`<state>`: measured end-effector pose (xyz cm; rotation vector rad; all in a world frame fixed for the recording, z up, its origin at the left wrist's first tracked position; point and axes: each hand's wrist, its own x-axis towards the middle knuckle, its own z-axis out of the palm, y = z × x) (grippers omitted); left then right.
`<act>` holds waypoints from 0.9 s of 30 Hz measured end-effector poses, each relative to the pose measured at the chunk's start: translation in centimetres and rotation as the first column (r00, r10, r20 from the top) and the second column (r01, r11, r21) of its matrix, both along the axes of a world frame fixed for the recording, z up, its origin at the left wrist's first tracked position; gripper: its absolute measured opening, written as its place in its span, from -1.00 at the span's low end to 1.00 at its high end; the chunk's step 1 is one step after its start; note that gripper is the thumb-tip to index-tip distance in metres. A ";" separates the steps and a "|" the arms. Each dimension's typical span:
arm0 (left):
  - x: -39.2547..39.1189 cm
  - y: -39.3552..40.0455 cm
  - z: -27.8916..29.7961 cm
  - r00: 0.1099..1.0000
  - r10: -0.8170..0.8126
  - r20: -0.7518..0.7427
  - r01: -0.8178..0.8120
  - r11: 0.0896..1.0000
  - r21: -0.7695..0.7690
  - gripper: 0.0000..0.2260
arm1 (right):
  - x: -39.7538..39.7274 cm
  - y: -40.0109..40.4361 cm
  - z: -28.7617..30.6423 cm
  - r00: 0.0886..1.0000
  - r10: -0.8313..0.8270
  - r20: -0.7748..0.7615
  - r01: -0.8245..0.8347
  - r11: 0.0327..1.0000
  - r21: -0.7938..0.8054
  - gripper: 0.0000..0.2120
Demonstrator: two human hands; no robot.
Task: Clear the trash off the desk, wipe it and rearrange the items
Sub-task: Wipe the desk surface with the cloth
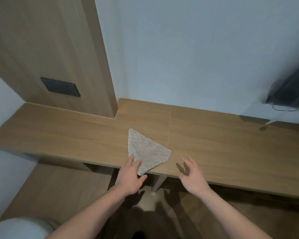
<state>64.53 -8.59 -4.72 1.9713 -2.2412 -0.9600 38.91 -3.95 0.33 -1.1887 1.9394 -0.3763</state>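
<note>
A dark object [291, 87] far to the right of the hands is blurred and cut off by the frame edge; what it is cannot be made out. A pale rounded shape [19, 228] below the left forearm is also cropped. One cloth [146, 151], folded to a triangle, lies on the tabletop [223, 144] just ahead of the two hands. The left hand [130, 175] rests its straight fingers on the cloth's near corner at the tabletop's edge. The right hand [192, 177] hovers spread, holding nothing, beside the cloth. One dark wall plate [60, 87] sits far ahead to the left.
</note>
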 end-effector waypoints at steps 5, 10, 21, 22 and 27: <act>-6.0 -4.0 -3.4 0.995 0.028 0.091 -0.035 0.997 0.070 -0.27 | -4.7 4.8 0.0 0.992 -0.120 -0.028 0.122 0.990 0.073 -0.38; -10.1 -7.3 -5.0 0.956 0.139 0.257 -0.177 0.975 0.132 -0.38 | -10.2 4.7 0.6 0.980 -0.200 -0.013 0.201 0.976 0.081 -0.51; -0.1 -10.4 4.2 0.848 0.526 0.070 -0.513 0.847 -0.141 -0.71 | -16.2 1.7 -0.2 0.966 -0.186 0.180 0.167 0.979 0.118 -0.63; 1.3 -9.8 4.5 0.821 0.565 0.081 -0.548 0.820 -0.165 -0.71 | -16.5 1.4 -0.2 0.970 -0.181 0.160 0.163 0.980 0.117 -0.62; 5.0 -8.0 -0.1 0.827 0.547 0.130 -0.560 0.822 0.105 -0.47 | -16.5 1.0 -0.6 0.998 -0.057 -0.006 0.057 0.995 0.077 -0.58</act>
